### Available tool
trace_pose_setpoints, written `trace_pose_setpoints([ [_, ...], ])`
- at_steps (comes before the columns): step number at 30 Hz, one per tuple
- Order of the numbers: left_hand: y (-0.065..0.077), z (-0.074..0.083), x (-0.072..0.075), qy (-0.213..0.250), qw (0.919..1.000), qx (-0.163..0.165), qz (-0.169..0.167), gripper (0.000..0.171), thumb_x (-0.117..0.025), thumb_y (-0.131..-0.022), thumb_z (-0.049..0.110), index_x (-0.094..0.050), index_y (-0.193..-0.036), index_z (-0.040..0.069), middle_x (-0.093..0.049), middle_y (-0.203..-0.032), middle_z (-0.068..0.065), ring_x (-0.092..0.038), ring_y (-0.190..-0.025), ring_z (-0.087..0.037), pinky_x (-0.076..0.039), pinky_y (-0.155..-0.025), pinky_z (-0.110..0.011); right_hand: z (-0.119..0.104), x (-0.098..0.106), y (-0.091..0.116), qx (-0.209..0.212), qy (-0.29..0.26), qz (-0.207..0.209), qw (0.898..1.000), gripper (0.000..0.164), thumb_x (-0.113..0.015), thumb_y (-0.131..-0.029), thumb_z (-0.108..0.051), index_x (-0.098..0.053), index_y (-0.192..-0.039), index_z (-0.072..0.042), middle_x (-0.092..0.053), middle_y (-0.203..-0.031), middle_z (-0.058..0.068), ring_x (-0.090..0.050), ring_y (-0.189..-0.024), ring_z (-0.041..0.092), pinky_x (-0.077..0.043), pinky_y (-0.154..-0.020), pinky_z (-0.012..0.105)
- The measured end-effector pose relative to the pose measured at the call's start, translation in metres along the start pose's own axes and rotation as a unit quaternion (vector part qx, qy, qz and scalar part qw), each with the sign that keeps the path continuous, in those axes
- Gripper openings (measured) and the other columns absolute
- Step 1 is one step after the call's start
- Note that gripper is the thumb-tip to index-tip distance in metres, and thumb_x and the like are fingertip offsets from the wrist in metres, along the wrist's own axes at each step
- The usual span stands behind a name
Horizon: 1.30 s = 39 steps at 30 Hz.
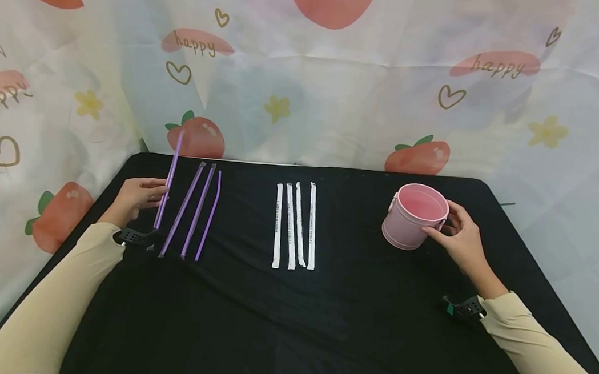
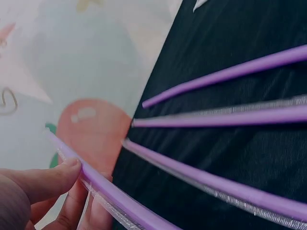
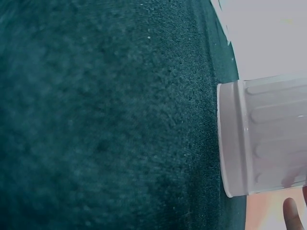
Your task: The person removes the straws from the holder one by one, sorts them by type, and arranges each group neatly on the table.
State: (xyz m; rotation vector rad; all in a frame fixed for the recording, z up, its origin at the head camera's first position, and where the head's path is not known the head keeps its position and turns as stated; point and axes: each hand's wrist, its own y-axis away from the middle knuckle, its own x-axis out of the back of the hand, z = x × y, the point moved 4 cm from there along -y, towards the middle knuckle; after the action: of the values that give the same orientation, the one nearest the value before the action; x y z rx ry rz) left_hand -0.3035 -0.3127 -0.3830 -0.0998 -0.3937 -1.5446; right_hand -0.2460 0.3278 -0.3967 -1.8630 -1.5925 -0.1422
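My left hand (image 1: 136, 198) pinches a purple straw (image 1: 174, 159) in a clear wrapper between thumb and fingers, its upper end raised above the table's far edge. Just right of it, three more purple straws lie side by side on the black cloth; two are in clear wrappers, and the rightmost purple straw (image 2: 230, 73) looks bare. On the right side, my right hand (image 1: 462, 240) grips a small pink bucket (image 1: 402, 226) by its right side, thumb in front and fingers behind. The bucket stands upright. In the right wrist view, only fingertips show beside the bucket (image 3: 273, 139).
Several slim white paper-wrapped sticks (image 1: 277, 226) lie in a row at mid-table, between the purple straws and the bucket. A black cloth (image 1: 291, 329) covers the table. Behind it and at the sides hangs a printed curtain (image 1: 336, 97).
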Motion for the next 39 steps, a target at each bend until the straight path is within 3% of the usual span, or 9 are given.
trace_pose_setpoints([
  [3,-0.004,-0.009,0.003,0.002,0.9999,0.016,0.001,0.034,-0.058,-0.093,0.013,-0.053,-0.124,0.0,-0.06,-0.07,0.026,-0.06,-0.067,0.009,-0.054,-0.064,-0.011,0.0,0.0,0.0,0.0,0.0,-0.001,1.0,0.068,-0.073,-0.079,-0.003,-0.039,-0.139,-0.001,-0.048,-0.12,-0.021,-0.048,-0.103,-0.013,-0.041,-0.08,-0.003],
  [12,-0.013,-0.029,0.006,-0.005,0.9988,0.049,-0.004,0.055,-0.055,-0.094,0.012,-0.033,-0.139,-0.013,-0.058,-0.069,0.027,-0.058,-0.067,0.01,-0.053,-0.064,-0.011,-0.001,0.0,0.0,-0.001,-0.005,0.0,1.0,0.07,-0.073,-0.078,0.001,-0.038,-0.139,0.001,-0.048,-0.121,-0.017,-0.049,-0.105,-0.012,-0.041,-0.079,-0.002],
  [15,-0.015,-0.036,0.008,0.004,0.9978,0.065,-0.001,0.037,-0.056,-0.094,0.01,-0.052,-0.129,0.0,-0.059,-0.067,0.025,-0.059,-0.066,0.008,-0.053,-0.064,-0.012,-0.01,0.0,0.002,-0.002,-0.003,-0.002,1.0,0.069,-0.072,-0.078,0.004,-0.037,-0.137,0.005,-0.049,-0.121,-0.012,-0.048,-0.103,-0.015,-0.042,-0.079,-0.002],
  [20,-0.016,-0.045,0.008,0.014,0.9964,0.083,0.001,0.031,-0.057,-0.092,0.007,-0.058,-0.123,0.005,-0.061,-0.066,0.024,-0.059,-0.065,0.007,-0.054,-0.063,-0.013,-0.01,0.001,0.003,-0.005,0.01,-0.003,1.0,0.069,-0.073,-0.078,0.002,-0.038,-0.137,0.004,-0.049,-0.124,-0.01,-0.046,-0.103,-0.016,-0.042,-0.079,-0.002],
  [22,-0.017,-0.046,0.007,0.012,0.9963,0.085,0.0,0.033,-0.056,-0.092,0.006,-0.055,-0.125,0.0,-0.061,-0.065,0.024,-0.06,-0.064,0.007,-0.054,-0.062,-0.013,-0.001,0.001,0.002,-0.007,0.011,-0.002,1.0,0.07,-0.074,-0.078,0.0,-0.039,-0.138,0.0,-0.048,-0.125,-0.013,-0.046,-0.104,-0.016,-0.042,-0.08,-0.002],
  [25,-0.017,-0.049,0.007,0.028,0.9954,0.091,0.006,0.018,-0.056,-0.092,0.003,-0.069,-0.095,0.014,-0.063,-0.062,0.022,-0.06,-0.063,0.005,-0.054,-0.061,-0.014,-0.003,0.002,0.003,-0.005,0.01,-0.001,1.0,0.069,-0.074,-0.078,-0.001,-0.039,-0.138,0.0,-0.049,-0.124,-0.013,-0.047,-0.105,-0.015,-0.043,-0.08,-0.001],
  [28,-0.017,-0.05,0.007,0.042,0.9942,0.096,0.023,0.031,-0.056,-0.091,0.0,-0.068,-0.072,0.021,-0.063,-0.059,0.02,-0.061,-0.061,0.005,-0.055,-0.06,-0.014,-0.003,0.002,0.003,-0.001,0.006,-0.001,1.0,0.068,-0.073,-0.078,-0.002,-0.04,-0.138,0.0,-0.048,-0.123,-0.017,-0.048,-0.104,-0.015,-0.043,-0.08,-0.001],
  [33,-0.018,-0.05,0.005,0.055,0.9916,0.101,0.059,0.038,-0.06,-0.088,-0.003,-0.064,-0.061,0.023,-0.063,-0.054,0.018,-0.062,-0.058,0.005,-0.055,-0.058,-0.015,-0.002,0.002,0.002,0.004,-0.001,0.001,1.0,0.067,-0.073,-0.079,-0.001,-0.039,-0.138,0.001,-0.047,-0.12,-0.022,-0.048,-0.104,-0.015,-0.042,-0.08,-0.002],
  [39,-0.02,-0.05,0.004,0.061,0.9899,0.103,0.076,0.037,-0.059,-0.087,-0.007,-0.065,-0.062,0.019,-0.062,-0.052,0.016,-0.062,-0.055,0.004,-0.056,-0.056,-0.016,-0.004,0.002,0.003,0.005,-0.005,0.0,1.0,0.068,-0.073,-0.078,0.001,-0.039,-0.138,0.001,-0.047,-0.12,-0.022,-0.047,-0.104,-0.015,-0.042,-0.08,-0.002],
])
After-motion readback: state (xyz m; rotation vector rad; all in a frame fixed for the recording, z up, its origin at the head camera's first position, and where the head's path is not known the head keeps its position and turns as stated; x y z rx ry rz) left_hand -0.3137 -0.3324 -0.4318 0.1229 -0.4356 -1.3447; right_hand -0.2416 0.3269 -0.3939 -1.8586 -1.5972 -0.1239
